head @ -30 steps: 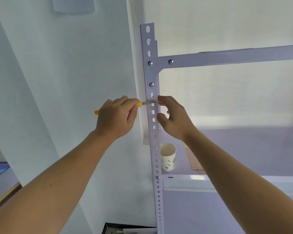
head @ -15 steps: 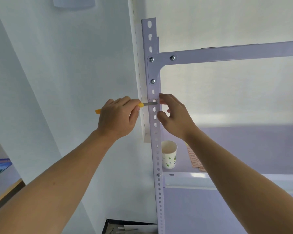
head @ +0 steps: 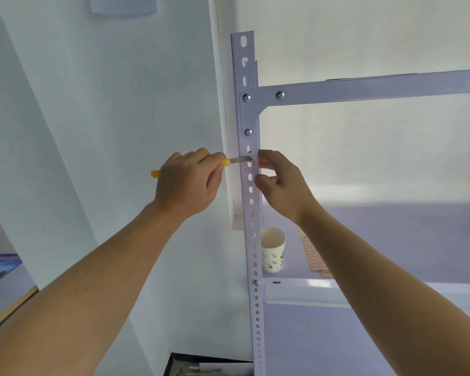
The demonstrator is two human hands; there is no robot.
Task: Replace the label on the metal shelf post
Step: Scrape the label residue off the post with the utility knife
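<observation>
While my left fingers (head: 201, 156) curl tight round the knife (head: 238, 159), its blade flat on the label (head: 251, 160) scrap high on the post (head: 252, 213), and my right fingers (head: 269, 156) pinch the post's edge beside the tip, I fear a slip could cut them.

The left hand (head: 186, 183) grips a yellow-handled knife (head: 238, 159), its blade tip touching the front of the white metal post (head: 247, 202). The right hand (head: 282, 185) holds the post's right edge beside the blade. Lower down, a paper cup (head: 273, 251) stands on the shelf (head: 418, 234).
</observation>
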